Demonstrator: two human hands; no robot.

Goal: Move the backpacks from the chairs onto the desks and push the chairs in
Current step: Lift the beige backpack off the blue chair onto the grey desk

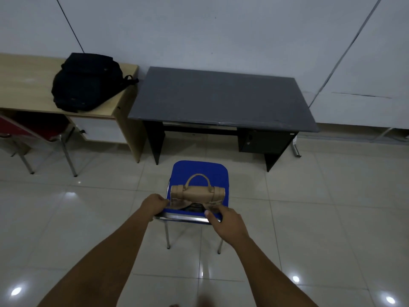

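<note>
A tan backpack (197, 192) stands upright on the seat of a blue chair (199, 171), its carry handle arched on top. The chair stands on the floor in front of a dark grey desk (221, 98), apart from it. My left hand (155, 206) grips the left shoulder strap at the chair's back rail. On the other side, my right hand (225, 220) pinches the right strap. A black backpack (86, 83) lies on the light wooden desk (24, 85) at the left.
A red chair (33, 129) with metal legs is tucked under the wooden desk. Both desks stand against a white wall. Glossy pale floor tiles surround the blue chair. A white bracket and cable lie by the wall at far right.
</note>
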